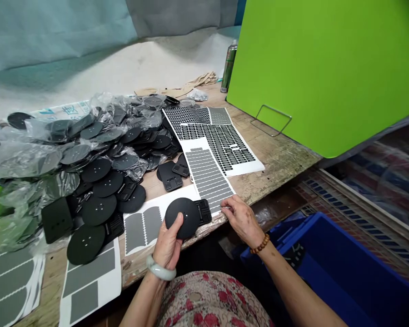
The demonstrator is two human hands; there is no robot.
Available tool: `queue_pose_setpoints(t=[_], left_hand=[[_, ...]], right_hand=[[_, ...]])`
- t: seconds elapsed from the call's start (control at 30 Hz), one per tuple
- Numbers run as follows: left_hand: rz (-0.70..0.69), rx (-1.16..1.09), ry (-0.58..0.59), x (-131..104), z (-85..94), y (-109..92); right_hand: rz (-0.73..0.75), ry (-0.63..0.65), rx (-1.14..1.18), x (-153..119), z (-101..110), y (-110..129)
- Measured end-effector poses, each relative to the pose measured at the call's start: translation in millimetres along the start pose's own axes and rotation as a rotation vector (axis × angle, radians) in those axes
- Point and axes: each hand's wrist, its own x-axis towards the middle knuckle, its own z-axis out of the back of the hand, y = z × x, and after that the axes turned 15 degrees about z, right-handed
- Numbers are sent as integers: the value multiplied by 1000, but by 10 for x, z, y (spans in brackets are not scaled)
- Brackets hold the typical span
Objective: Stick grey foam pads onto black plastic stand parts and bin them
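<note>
My left hand (168,243) grips a black stand with a round base (181,218), its thumb lying across the disc. A hinged rectangular part (203,211) sticks out to the right of the disc. At the lower right corner of a sheet of grey strip stickers (207,177), my right hand (241,218) is closed in a pinch; its fingertips cover that corner. This sheet overlaps white sheets of small black stickers (218,145). Under the held stand lies another sheet with larger grey stickers (134,231). More black stands (95,209) are heaped to the left.
Clear plastic bags (20,154) wrap part of the heap. More sticker sheets (92,272) lie at the front left. A green panel (320,77) with a wire bracket (271,120) and a spray can (229,67) stand behind. A blue bin (344,272) is below right.
</note>
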Motion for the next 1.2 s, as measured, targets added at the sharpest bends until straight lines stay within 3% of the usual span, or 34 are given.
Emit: queue_pose_setpoints(t=[0.3,0.63,0.93,1.07,1.2], left_hand=[[20,-38,-89,39,8,33],[-153,-50,-110,-30,20,-247],[-53,3,-12,42,-61,13],[-46,-11,-46,70,-55,54],[-22,-26,-78,80,-40,67]], right_hand=[[2,21,6,48,38,49],[-23,36,-16,33,29,59],[51,24,-3,40,50,109],[98,0,47,-3,-6,91],[46,-94,71,-36,-61,73]])
